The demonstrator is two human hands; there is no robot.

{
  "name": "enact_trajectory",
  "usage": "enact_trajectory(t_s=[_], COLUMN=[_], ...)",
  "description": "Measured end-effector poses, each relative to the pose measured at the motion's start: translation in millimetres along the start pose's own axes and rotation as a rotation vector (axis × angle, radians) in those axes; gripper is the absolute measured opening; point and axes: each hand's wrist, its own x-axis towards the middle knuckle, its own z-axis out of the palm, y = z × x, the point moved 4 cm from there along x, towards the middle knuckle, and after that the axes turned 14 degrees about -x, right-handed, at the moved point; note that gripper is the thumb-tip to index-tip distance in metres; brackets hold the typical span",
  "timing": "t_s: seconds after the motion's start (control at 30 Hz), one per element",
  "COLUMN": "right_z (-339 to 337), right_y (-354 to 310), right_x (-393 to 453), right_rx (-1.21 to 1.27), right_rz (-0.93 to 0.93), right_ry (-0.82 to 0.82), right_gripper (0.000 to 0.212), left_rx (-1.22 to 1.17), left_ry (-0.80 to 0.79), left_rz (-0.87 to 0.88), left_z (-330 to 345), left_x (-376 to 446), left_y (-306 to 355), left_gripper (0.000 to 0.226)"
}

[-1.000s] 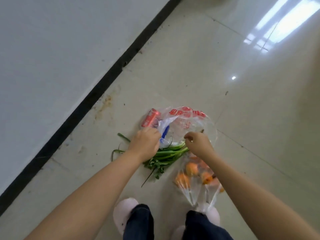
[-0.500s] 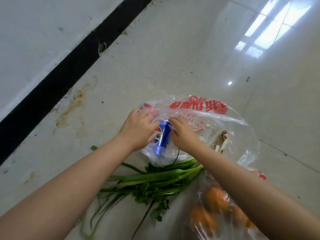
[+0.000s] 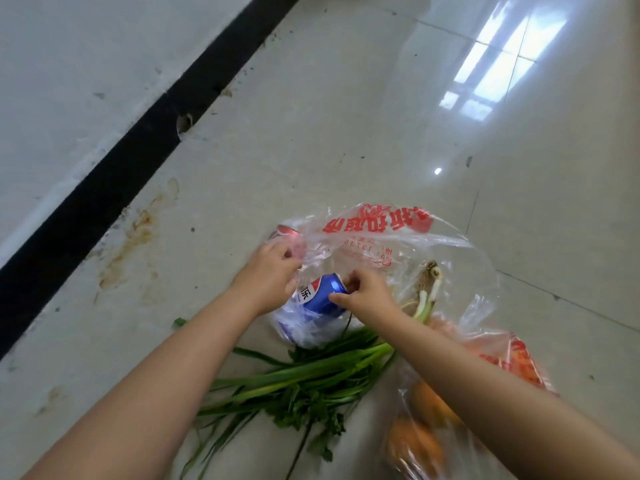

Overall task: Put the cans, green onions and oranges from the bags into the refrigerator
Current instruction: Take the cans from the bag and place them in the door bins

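A blue can (image 3: 320,295) lies tilted in the mouth of a clear plastic bag with red print (image 3: 377,225) on the floor. My right hand (image 3: 369,294) pinches the can's top end between thumb and fingers. My left hand (image 3: 268,277) is closed on the bag's plastic just left of the can. A red can (image 3: 286,233) shows beyond my left hand, half under the plastic. Green onions (image 3: 311,374) lie on the floor below the can, their white roots (image 3: 430,280) inside the bag. Oranges (image 3: 427,405) sit blurred in a second clear bag under my right forearm.
The bags lie on a glossy pale tile floor (image 3: 346,116). A white wall with a black baseboard (image 3: 138,140) runs diagonally along the left. Brown stains (image 3: 135,233) mark the floor near the baseboard. Open floor stretches beyond and to the right.
The view has come closer to the bags. My right hand has shifted onto the blue can's top, and the can now lies more tilted and more exposed from the plastic.
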Motion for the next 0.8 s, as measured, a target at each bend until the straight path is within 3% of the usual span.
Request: enact_trajectory(t_s=[0.1, 0.2, 0.37, 0.47, 0.57, 0.63, 0.8], right_z=[1.8, 10.1, 9.3, 3.6, -12.2, -32.4, -64.9], right_y=[-7.6, -11.6, -17.1, -25.0, -32.5, -32.8, -31.7], right_x=[-7.2, -12.0, -19.1, -25.9, -36.1, -37.1, -26.9], right_rx=[0.018, 0.152, 0.031, -0.118, -0.341, -0.393, -0.509], right_rz=[-0.028, -0.062, -0.130, -0.246, -0.390, -0.402, -0.365], right_ry=[0.034, -0.086, -0.074, 0.026, 0.166, 0.265, 0.342], right_gripper=[0.024, 0.039, 0.049, 0.054, 0.056, 0.060, 0.067], left_rx=[-0.086, -0.110, -0.123, -0.140, 0.066, 0.200, 0.204], left_ry=[0.002, 0.005, 0.024, 0.030, 0.006, 0.055, 0.101], left_rz=[0.024, 0.032, 0.018, -0.028, -0.163, -0.216, -0.308], left_z=[1.2, 1.5, -1.2, -2.4, -0.8, -5.7, -3.5], left_x=[0.2, -2.1, -4.5, -6.9, -7.7, -4.0, 13.6], left_y=[-0.3, -1.7, -4.4, -5.4, -5.8, -3.7, 6.1], left_gripper=[0.034, 0.034, 0.036, 0.037, 0.039, 0.043, 0.067])
